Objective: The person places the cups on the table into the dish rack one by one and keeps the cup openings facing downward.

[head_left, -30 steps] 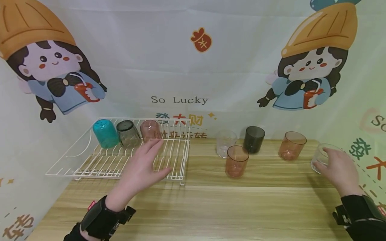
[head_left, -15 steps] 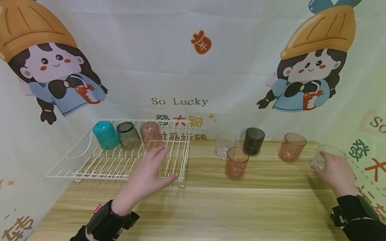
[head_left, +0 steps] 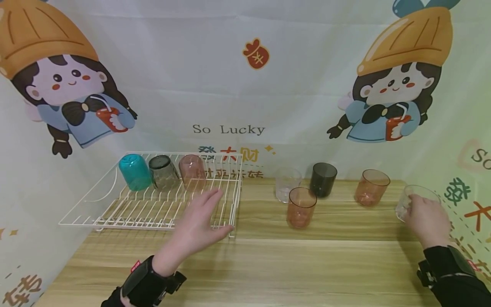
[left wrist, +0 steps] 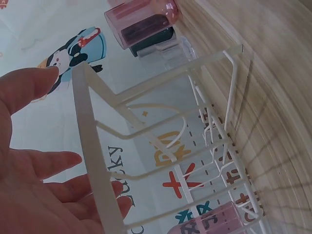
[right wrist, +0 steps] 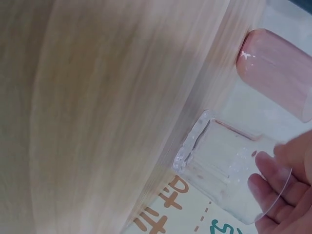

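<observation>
At the far right of the table my right hand (head_left: 429, 219) grips a clear glass (right wrist: 229, 170) near its rim. In the right wrist view the fingers curve along its far side and show through it, with the thumb on the near side. The glass stands upright on the table or just above it; I cannot tell which. My left hand (head_left: 199, 221), fingers spread and holding nothing, hovers over the front right part of a white wire dish rack (head_left: 126, 226). A teal glass (head_left: 135, 172), a grey glass (head_left: 164, 174) and a pink glass (head_left: 192, 170) rest upside down on the rack.
Between the rack and my right hand stand another clear glass (head_left: 284, 187), a dark grey glass (head_left: 323, 180), an amber-pink glass (head_left: 301, 211) and a second amber-pink glass (head_left: 370, 189), all upright. A printed cloth (head_left: 230, 85) hangs behind the wooden table (head_left: 291, 268).
My right hand's fingers have closed onto the clear glass, which has stayed nearly in place. My left hand has drifted right and slightly nearer me along the rack.
</observation>
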{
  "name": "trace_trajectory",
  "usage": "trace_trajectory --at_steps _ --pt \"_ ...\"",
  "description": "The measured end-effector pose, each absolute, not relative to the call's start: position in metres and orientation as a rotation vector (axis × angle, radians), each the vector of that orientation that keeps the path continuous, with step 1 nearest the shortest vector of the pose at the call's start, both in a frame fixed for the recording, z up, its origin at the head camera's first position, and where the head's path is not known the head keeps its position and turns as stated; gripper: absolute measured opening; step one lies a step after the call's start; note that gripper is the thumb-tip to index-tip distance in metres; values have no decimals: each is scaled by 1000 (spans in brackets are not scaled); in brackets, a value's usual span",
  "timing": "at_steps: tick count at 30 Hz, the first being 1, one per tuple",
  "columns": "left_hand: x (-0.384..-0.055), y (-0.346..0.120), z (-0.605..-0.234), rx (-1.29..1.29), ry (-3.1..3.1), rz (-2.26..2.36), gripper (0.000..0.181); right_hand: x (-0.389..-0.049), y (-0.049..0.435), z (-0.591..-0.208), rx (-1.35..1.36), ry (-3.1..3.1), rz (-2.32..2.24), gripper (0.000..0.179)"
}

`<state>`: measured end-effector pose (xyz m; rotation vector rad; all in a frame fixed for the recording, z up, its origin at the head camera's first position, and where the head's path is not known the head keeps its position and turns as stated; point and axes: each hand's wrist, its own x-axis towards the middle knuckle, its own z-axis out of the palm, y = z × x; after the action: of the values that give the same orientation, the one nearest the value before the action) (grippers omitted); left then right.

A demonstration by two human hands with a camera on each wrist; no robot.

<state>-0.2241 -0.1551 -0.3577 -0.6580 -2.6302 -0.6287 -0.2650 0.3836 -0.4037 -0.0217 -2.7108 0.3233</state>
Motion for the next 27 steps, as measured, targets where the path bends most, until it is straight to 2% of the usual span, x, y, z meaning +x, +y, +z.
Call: trace_trajectory --at_steps 13,27 --pt "-224 -148 -363 -672 -2611 -618 89 -257 378 -407 -123 -2646 330 23" --pt "-228 -138 -360 -720 -2616 -637 92 -244 378 -401 -144 -2625 344 27"
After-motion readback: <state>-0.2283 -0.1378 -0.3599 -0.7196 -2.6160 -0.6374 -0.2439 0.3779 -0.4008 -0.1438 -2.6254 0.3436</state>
